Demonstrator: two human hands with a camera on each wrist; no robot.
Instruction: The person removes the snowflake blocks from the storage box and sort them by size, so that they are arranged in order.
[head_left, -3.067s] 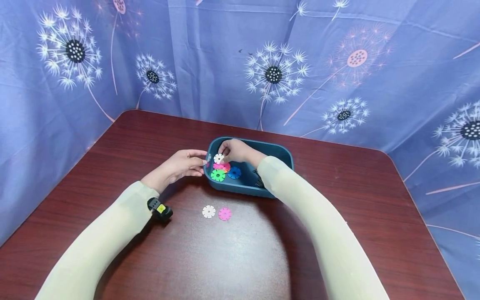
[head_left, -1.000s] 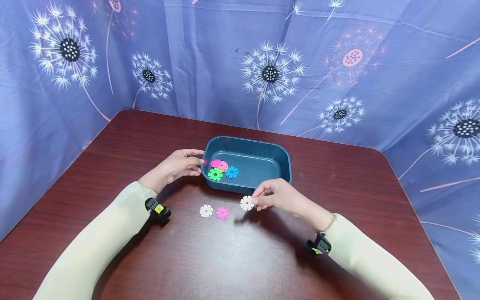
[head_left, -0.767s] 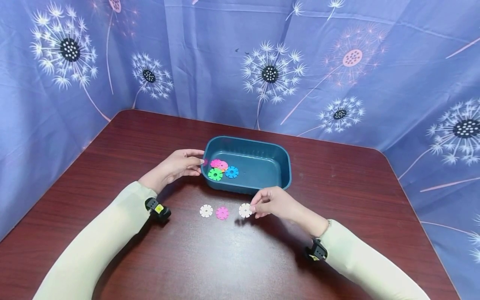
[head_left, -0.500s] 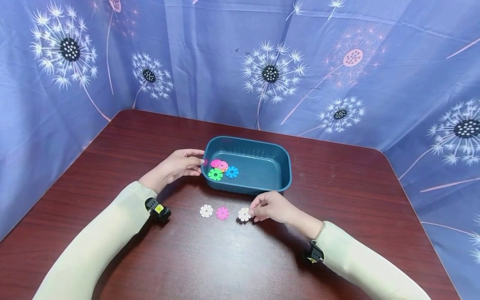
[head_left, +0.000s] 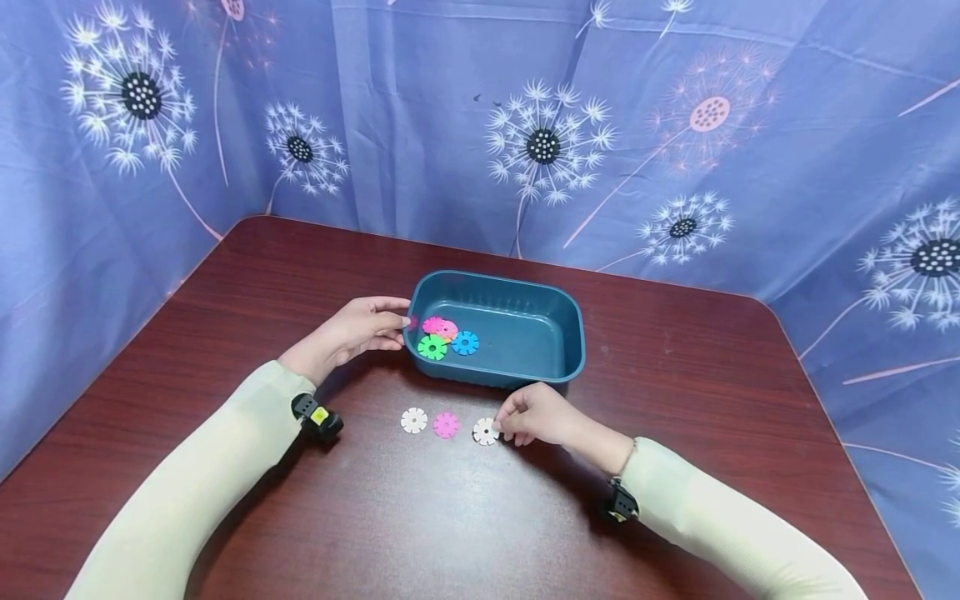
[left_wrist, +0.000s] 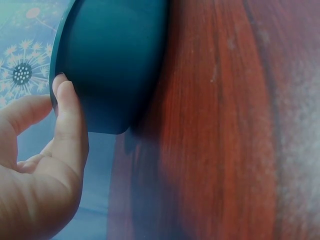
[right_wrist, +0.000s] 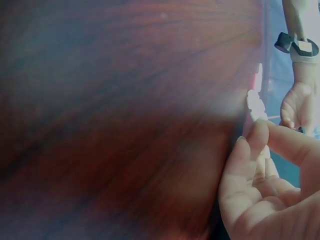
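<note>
A blue dandelion-print curtain (head_left: 420, 125) hangs behind the reddish-brown bench (head_left: 675, 375). My right fingers (head_left: 512, 402) pinch the edge of a white notched disc (head_left: 482, 437); whether it touches the bench I cannot tell. To its left, in a row, lie a pink disc (head_left: 442, 430) and another white disc (head_left: 408, 424). My left fingers (head_left: 386, 303) are apart, touching the left end of the teal bin (head_left: 517, 346). Inside, near that end, sit a green disc (head_left: 425, 351), a blue disc (head_left: 458, 345) and overlapping pink discs (head_left: 432, 325).
</note>
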